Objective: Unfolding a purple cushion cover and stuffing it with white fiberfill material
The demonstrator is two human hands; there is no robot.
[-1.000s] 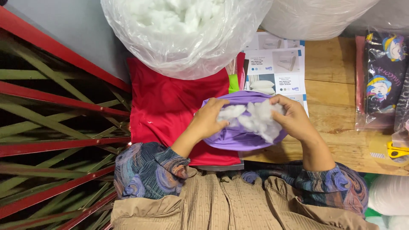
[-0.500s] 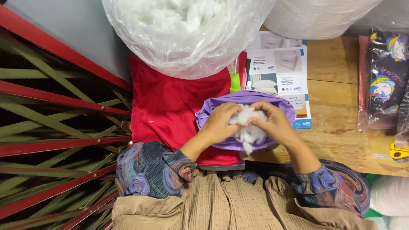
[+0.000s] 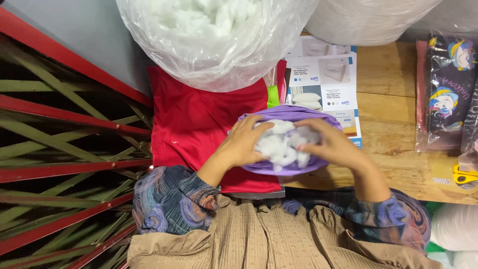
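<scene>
**Packing white fibre into the purple cover**

Wooden tabletop (image 3: 393, 149), red cloth (image 3: 199, 124) beneath. Your left hand (image 3: 244, 144) pins the purple cover's (image 3: 294, 114) mouth; your right hand (image 3: 333, 147) cups white stuffing (image 3: 281, 144) at the opening. Hold the rim wide, and push the fibre deep in small wads to avoid lumps.

A clear bag of white stuffing (image 3: 214, 37) sits above red fabric (image 3: 199, 124) (yellow scissors (image 3: 465, 174) far right).
</scene>
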